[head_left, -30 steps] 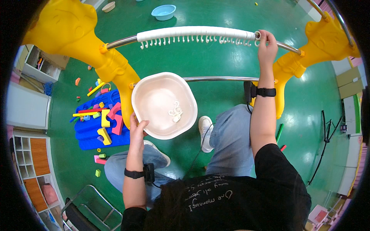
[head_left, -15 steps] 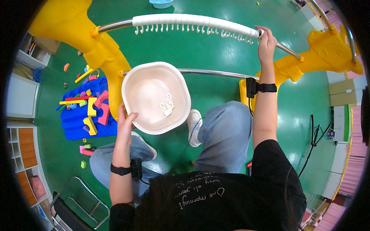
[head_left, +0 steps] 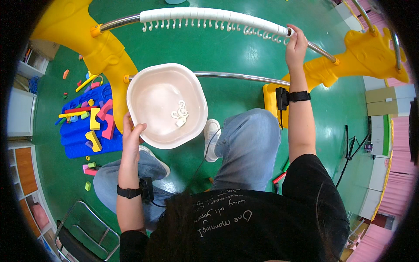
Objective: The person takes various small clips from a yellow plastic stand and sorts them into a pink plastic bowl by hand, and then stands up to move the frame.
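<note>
Near the basin (head_left: 150,98), white script lettering (head_left: 222,211) across a black shirt (head_left: 279,227).

The floor (head_left: 235,52) is shiny green. A yellow frame (head_left: 109,52) stands on it. At left lies a ridged blue slab (head_left: 80,149), strewn with coloured blocks (head_left: 94,120); more lie scattered around it. A blue basin (head_left: 175,1), partly cut off, sits far. At right stands a black stand (head_left: 349,153); a red stick (head_left: 279,177) lies nearer. A chair (head_left: 76,240) stands near left.
</note>
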A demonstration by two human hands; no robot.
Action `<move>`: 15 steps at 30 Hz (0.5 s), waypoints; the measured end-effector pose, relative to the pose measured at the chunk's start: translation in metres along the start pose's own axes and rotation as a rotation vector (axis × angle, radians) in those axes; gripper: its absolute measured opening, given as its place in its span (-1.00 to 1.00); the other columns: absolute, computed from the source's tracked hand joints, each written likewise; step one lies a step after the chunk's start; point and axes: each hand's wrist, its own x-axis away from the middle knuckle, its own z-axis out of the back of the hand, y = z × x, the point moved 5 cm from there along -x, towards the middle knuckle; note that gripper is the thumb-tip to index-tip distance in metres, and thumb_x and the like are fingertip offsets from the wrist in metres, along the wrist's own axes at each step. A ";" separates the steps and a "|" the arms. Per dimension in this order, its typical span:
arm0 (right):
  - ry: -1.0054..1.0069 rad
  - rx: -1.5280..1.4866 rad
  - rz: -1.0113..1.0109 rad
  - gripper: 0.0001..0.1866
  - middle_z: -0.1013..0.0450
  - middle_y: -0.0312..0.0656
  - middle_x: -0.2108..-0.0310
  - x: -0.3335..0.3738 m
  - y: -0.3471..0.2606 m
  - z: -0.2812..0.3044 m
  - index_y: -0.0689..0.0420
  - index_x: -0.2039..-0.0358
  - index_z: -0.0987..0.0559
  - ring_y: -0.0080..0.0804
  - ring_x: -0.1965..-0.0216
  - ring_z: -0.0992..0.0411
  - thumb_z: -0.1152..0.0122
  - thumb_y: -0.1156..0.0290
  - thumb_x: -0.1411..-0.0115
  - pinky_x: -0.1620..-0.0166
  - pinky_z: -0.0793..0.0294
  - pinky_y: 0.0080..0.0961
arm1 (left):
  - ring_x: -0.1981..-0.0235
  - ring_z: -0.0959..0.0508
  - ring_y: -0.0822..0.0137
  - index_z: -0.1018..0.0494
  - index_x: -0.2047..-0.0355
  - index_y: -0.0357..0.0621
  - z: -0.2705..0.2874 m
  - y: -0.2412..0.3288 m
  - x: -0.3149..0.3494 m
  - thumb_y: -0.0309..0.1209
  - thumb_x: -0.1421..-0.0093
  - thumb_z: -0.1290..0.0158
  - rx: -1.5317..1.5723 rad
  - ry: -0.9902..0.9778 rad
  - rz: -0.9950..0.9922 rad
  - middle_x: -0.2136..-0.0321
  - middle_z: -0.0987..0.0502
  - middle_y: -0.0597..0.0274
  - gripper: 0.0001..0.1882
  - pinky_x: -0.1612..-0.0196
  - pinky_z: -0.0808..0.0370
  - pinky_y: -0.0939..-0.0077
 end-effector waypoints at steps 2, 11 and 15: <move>0.027 0.059 0.025 -0.75 -0.47 -0.10 0.32 0.001 0.000 0.001 0.17 0.26 -0.52 -0.13 0.35 -0.38 0.18 0.43 -0.23 0.20 -0.29 -0.28 | 0.14 -0.46 0.33 -0.06 -0.19 -0.15 0.002 0.000 0.000 -0.33 0.04 -0.05 0.004 0.003 0.005 0.03 -0.37 0.08 -0.24 0.28 -0.44 0.59; 0.069 0.095 0.184 -0.79 -0.45 -0.07 0.17 0.001 -0.011 0.006 0.18 0.23 -0.47 -0.08 0.18 -0.40 0.15 0.48 -0.20 0.10 -0.31 -0.26 | 0.04 -0.43 0.24 -0.05 -0.19 -0.18 0.002 0.008 0.006 -0.36 0.03 -0.05 0.049 -0.022 -0.042 -0.04 -0.31 0.04 -0.24 0.08 -0.43 0.47; -0.005 0.148 0.155 -0.77 -0.44 -0.06 0.12 -0.001 -0.015 0.009 0.17 0.19 -0.47 -0.07 0.14 -0.40 0.16 0.46 -0.22 0.06 -0.31 -0.24 | 0.01 -0.40 0.19 -0.05 -0.19 -0.19 0.009 0.008 0.004 -0.37 0.03 -0.05 0.051 -0.032 -0.057 -0.04 -0.30 0.00 -0.24 0.04 -0.41 0.42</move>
